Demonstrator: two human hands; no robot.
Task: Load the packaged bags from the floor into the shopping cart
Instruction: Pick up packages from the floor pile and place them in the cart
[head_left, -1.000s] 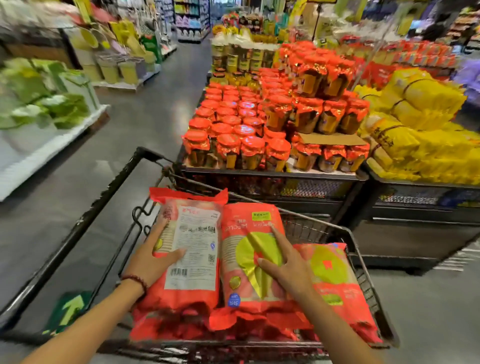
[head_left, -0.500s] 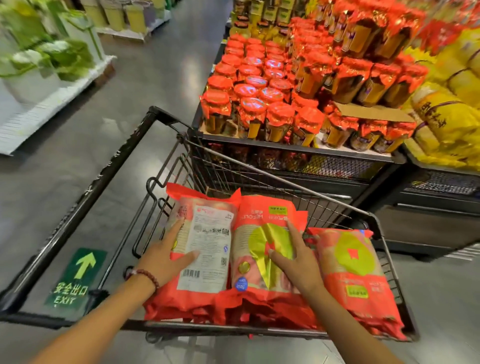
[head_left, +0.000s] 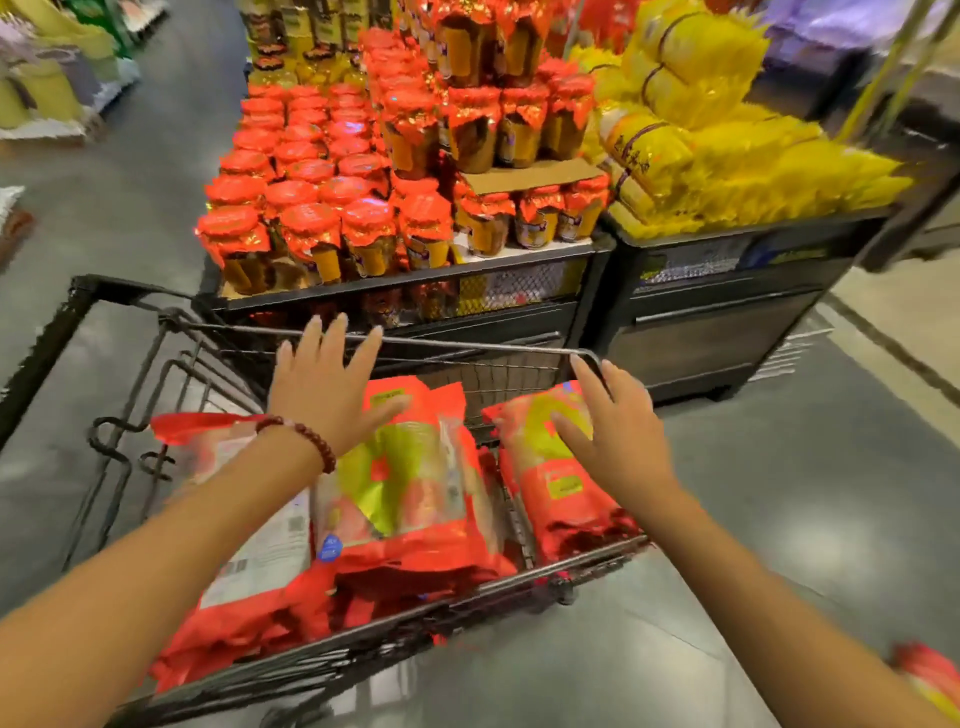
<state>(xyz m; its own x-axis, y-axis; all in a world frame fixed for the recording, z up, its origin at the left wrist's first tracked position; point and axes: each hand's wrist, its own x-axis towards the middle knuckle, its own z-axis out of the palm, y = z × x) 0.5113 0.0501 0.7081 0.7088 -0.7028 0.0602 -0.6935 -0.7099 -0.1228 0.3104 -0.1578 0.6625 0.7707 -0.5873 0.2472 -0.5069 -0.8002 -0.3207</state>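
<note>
A black wire shopping cart (head_left: 467, 349) stands in front of me and holds several red packaged bags. One bag lies label side up at the left (head_left: 260, 551), one with a gold emblem sits in the middle (head_left: 410, 488), and one leans at the right end (head_left: 550, 478). My left hand (head_left: 324, 384), fingers spread and straight, hovers above the middle bag near the cart's far rim. My right hand (head_left: 618, 426) is also flat and spread, over the top of the right bag. Neither hand grips anything. Another red bag (head_left: 930, 675) shows at the lower right on the floor.
A low black display stand (head_left: 405, 280) stacked with red-capped jars stands right behind the cart. Beside it, a second stand (head_left: 727, 291) carries yellow packets. Grey floor (head_left: 779, 519) stretches to the right and to the left of the cart.
Both hands have lifted off the bags and moved forward and apart, fingers spread. The view has swung so the cart sits lower left and looks tilted.
</note>
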